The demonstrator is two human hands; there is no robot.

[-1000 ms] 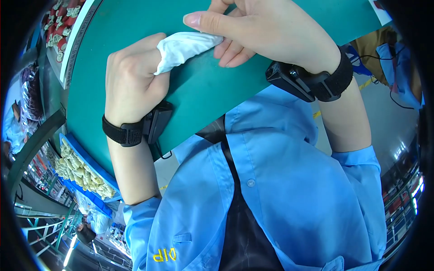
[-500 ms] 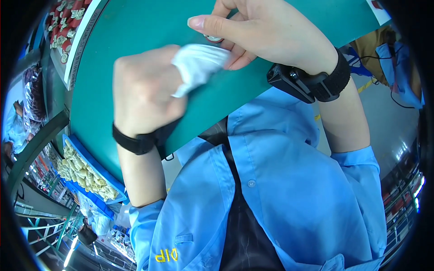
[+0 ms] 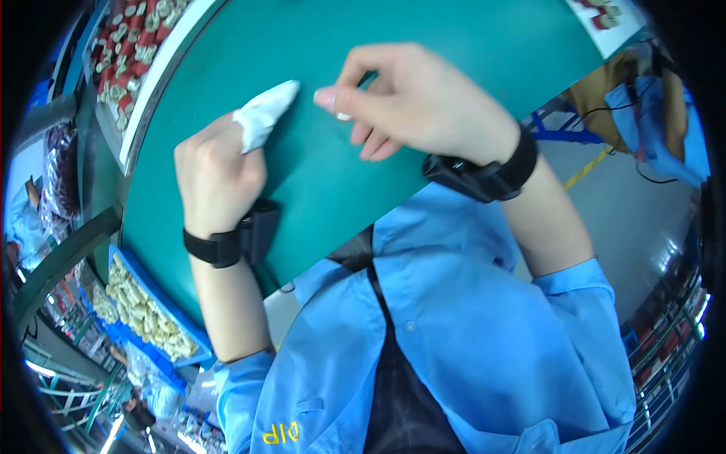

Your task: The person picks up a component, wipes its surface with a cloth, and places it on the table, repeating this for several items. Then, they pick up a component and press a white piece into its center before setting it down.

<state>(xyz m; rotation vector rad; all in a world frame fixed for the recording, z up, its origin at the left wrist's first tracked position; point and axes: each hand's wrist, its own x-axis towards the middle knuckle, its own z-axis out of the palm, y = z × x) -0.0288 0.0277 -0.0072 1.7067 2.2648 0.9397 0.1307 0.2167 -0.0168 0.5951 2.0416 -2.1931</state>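
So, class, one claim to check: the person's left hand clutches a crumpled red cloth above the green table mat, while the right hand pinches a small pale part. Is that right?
Not quite: the crumpled cloth in the left hand is white, not red, as the head view shows. The rest stands: it is held above the green table mat, while the right hand pinches a small pale part.

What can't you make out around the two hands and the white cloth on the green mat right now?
Head view only:
- Small pale part in the right hand: mostly covered by the fingers, too small to identify.
- White cloth: its lower end is buried in the left hand fist.
- Green mat: top cut off by the fisheye rim.
- Tray parts, upper left: too small and bent.
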